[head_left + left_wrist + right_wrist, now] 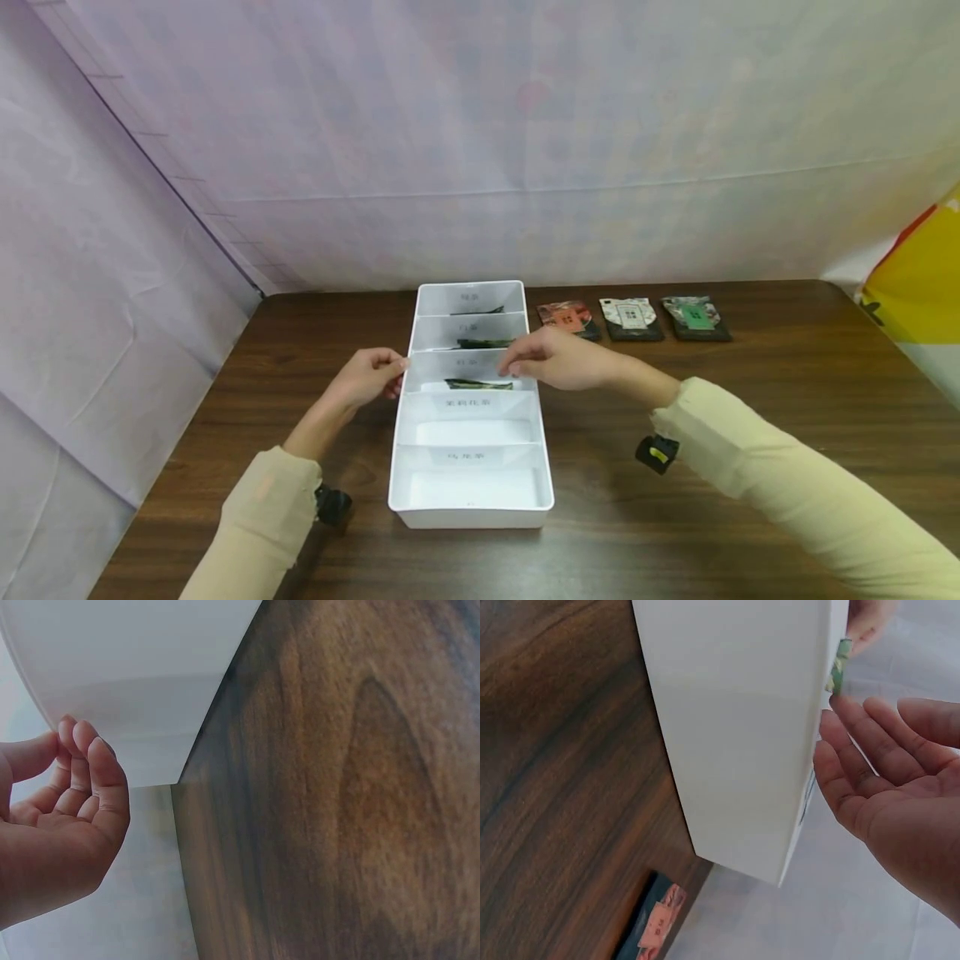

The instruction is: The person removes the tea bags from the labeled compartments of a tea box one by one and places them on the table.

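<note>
A long white divided box [471,518] stands on the table, with a printed label in each compartment. My left hand [369,375] is at its left side, thumb and fingertips pinching the rim; the left wrist view shows this hand [75,802] against the outer wall. Over the right side of the middle compartment hovers my right hand [558,358], fingers loosely bent and nothing between them. A green packet [478,384] stands in that compartment below the fingertips. In the right wrist view, a corner of a green packet [840,666] shows above the rim, just beyond the right fingers.
Right of the box, near the table's back edge, lie a red packet [567,319], a white packet [631,318] and a green-labelled packet [697,317]. Dark packets [483,342] stand in the two far compartments. A pale curtain [480,167] hangs behind the table [787,400].
</note>
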Demonstrator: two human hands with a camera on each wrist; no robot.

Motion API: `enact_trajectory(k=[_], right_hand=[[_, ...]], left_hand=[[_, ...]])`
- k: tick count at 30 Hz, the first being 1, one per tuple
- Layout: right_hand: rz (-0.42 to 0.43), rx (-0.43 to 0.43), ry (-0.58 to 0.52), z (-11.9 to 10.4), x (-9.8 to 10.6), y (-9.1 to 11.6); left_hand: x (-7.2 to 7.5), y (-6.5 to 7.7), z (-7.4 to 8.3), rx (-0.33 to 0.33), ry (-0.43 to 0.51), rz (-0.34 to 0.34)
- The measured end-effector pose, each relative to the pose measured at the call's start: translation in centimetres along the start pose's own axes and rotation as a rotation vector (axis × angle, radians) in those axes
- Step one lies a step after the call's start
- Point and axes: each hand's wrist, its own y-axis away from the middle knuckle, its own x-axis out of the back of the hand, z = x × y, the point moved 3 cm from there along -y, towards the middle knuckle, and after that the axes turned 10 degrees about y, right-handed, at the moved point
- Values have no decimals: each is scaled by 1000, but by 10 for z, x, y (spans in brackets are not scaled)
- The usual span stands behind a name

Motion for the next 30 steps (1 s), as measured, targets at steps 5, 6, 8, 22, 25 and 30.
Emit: enact_trajectory(k=[5,6,8,22,25,30], right_hand=[[-7,13,3,-1,-9,-5],[-6,20,11,-1,-10,-6],[-6,23,27,-2,-13,-7],[-10,43,12,-4,-14,-5],[-8,58,-3,-4,-12,-4],[0,50,-9,-4,-11,-2]], left_hand=[[0,0,0,4,-5,2],[0,0,0,5,-6,1],[0,0,0,8,-7,3],[0,-1,0,2,-8,-1],[0,-1,0,3,-7,1],[-1,-1,0,-2,5,-2]])
